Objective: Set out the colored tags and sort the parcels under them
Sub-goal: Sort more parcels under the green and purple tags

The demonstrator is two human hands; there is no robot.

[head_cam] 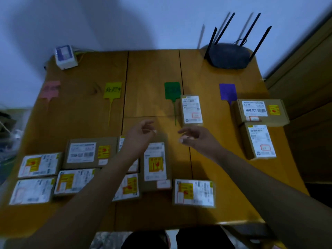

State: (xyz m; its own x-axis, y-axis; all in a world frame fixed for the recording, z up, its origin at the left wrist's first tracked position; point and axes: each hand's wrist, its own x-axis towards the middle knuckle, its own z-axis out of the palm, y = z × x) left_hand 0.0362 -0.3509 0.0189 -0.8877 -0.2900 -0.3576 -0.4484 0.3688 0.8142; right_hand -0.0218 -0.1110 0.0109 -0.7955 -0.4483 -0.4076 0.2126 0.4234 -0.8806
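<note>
1. Tags in a row on the table (152, 72): pink tag (50, 89), yellow tag (112, 90), green tag (172, 90), purple tag (227, 92).
2. One parcel (191, 109) just right of green's stem; two boxes (260, 112) below purple.
3. Unsorted parcels (80, 153) near edge (blurred).
4. Left hand (142, 133), right hand (195, 136): loosely curled, holding nothing, hovering mid-table.

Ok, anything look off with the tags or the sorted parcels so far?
Mostly tidy. The pink tag sits at the table's left edge, nearly overhanging. Nothing lies under pink or the yellow tag yet.
</note>
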